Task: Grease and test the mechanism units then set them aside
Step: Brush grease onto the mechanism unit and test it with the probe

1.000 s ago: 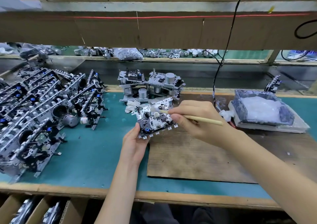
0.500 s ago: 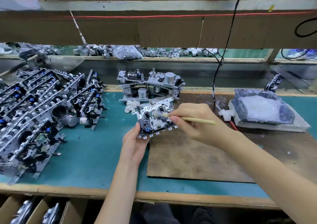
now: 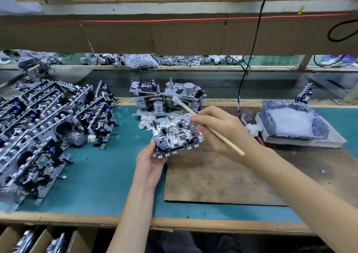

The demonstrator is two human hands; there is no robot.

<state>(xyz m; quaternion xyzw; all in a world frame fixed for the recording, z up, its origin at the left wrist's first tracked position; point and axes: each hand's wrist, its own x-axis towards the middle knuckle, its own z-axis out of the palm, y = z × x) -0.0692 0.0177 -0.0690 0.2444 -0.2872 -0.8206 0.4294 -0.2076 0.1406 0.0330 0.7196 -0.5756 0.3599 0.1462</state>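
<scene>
A metal mechanism unit [image 3: 175, 134] is tilted up above the teal mat at the centre. My left hand [image 3: 150, 160] grips its lower left corner from below. My right hand [image 3: 222, 130] pinches a wooden-handled brush [image 3: 208, 126]. The white brush tip is lifted off the unit and points up-left, over the stacked units [image 3: 166, 99] behind. A dab of white grease shows on the held unit's face. A grey tray of white grease [image 3: 292, 123] sits to the right.
Several mechanism units [image 3: 44, 128] lean in rows on the left of the teal mat [image 3: 96, 167]. A brown board [image 3: 219, 177] lies under my right arm. A black cable [image 3: 249, 63] hangs at the back right. Cardboard boxes [image 3: 38, 241] with units sit below the bench edge.
The brush tip has lifted off the unit's face and swung up and back. My left hand keeps holding the unit in place.
</scene>
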